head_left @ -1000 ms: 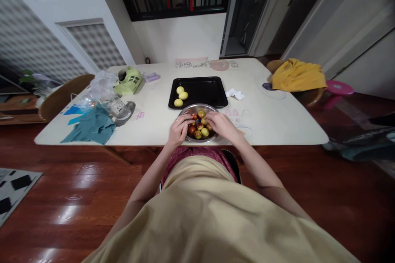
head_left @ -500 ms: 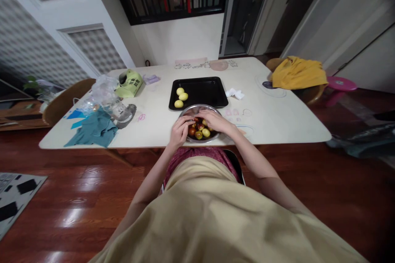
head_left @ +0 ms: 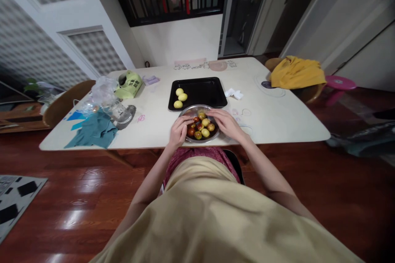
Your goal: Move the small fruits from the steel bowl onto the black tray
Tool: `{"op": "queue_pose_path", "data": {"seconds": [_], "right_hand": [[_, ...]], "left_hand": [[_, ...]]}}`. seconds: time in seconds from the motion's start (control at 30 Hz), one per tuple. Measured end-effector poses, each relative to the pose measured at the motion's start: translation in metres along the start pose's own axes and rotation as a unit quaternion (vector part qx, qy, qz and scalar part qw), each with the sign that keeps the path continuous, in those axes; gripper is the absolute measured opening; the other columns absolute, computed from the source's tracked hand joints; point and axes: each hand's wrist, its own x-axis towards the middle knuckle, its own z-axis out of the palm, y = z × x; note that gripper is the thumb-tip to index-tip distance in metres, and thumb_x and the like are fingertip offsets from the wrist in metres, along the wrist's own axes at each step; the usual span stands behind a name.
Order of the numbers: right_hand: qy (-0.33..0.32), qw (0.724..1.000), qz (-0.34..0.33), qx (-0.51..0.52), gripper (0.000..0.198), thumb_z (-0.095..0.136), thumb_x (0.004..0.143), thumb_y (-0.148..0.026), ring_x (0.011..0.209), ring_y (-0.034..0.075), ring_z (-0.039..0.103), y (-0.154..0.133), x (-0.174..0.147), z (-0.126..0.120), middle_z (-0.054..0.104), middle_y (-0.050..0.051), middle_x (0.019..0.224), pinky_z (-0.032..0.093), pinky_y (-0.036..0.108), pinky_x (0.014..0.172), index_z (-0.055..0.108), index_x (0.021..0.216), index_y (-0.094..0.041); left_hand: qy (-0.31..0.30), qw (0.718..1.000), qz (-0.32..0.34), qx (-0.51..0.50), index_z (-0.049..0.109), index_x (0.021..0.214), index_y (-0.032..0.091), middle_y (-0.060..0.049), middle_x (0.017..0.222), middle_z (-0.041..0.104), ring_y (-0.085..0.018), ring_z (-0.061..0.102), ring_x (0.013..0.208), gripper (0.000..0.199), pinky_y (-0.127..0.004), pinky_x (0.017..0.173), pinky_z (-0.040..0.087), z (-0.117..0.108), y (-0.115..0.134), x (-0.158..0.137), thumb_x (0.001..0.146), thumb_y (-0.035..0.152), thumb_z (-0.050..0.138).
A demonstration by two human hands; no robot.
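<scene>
A round metal bowl [head_left: 216, 136] stands at the table's near edge, holding several round fruits [head_left: 205, 132], some yellow, some reddish brown, in dark liquid. My left hand [head_left: 180, 128] rests at the bowl's left rim, its fingers stretched inward over the fruit near a reddish one; no held item shows. Over the right rim reaches my right hand [head_left: 227, 124], fingers extended and apart from the thumb, with nothing visible in it. Behind the bowl lies a black baking tray [head_left: 203, 90]. Three yellow fruits [head_left: 182, 97] sit at its left end.
A crumpled white tissue [head_left: 234, 93] lies right of the tray. On the left are a teal cloth [head_left: 94, 130], a clear plastic bag [head_left: 105, 88] and a light green visor cap [head_left: 129, 85]. Yellow clothing [head_left: 296, 73] hangs over a chair at the right.
My right hand has drawn back to the right from over the fruit, uncovering more of them. My left hand stays almost in place at the rim.
</scene>
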Motion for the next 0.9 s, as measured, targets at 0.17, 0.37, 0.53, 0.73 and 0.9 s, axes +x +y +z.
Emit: {"op": "queue_pose_path", "data": {"seconds": [0.17,0.37,0.53,0.73,0.9], "right_hand": [[0.062,0.998,0.005,0.021,0.037,0.043,0.11,-0.034,0.13,0.028,0.067,0.008,-0.016,0.012,0.075,0.012,0.133,0.052,0.054,0.116,0.073,0.129,-0.023],[0.119,0.99,0.03,0.07,0.045,0.036,0.113,-0.045,0.13,0.026,0.068,0.017,-0.025,0.033,0.077,0.009,0.129,0.05,0.054,0.119,0.075,0.124,-0.026],[0.129,0.986,0.037,0.098,0.05,0.034,0.112,-0.05,0.131,0.027,0.067,0.019,-0.026,0.037,0.078,0.01,0.128,0.051,0.054,0.119,0.077,0.12,-0.025],[0.13,0.986,0.034,0.098,0.05,0.035,0.112,-0.051,0.128,0.027,0.068,0.018,-0.025,0.036,0.078,0.01,0.126,0.052,0.054,0.117,0.078,0.116,-0.025],[0.129,0.986,0.031,0.096,0.05,0.034,0.113,-0.05,0.128,0.027,0.068,0.017,-0.025,0.035,0.078,0.01,0.125,0.052,0.054,0.116,0.078,0.114,-0.025]], "left_hand": [[0.037,0.998,-0.045,-0.017,0.073,0.122,0.019,-0.013,0.126,0.073,-0.025,0.066,0.125,0.047,-0.048,0.11,0.052,-0.001,0.0,0.002,0.114,0.037,0.031],[0.116,0.987,-0.113,0.022,0.072,0.118,0.02,-0.013,0.122,0.074,-0.025,0.068,0.12,0.042,-0.046,0.108,0.054,-0.01,-0.024,0.009,0.113,0.041,0.036],[0.099,0.98,-0.137,0.103,0.068,0.123,0.02,-0.013,0.124,0.071,-0.026,0.065,0.121,0.03,-0.046,0.109,0.052,-0.025,-0.066,0.032,0.108,0.041,0.051],[0.014,0.965,-0.212,0.156,0.064,0.129,0.019,-0.016,0.128,0.07,-0.032,0.063,0.125,0.038,-0.053,0.112,0.049,-0.014,-0.115,0.046,0.099,0.042,0.066],[0.009,0.958,-0.23,0.17,0.067,0.122,0.02,-0.017,0.13,0.071,-0.035,0.062,0.127,0.034,-0.055,0.113,0.047,-0.006,-0.13,0.038,0.094,0.038,0.071]]}}
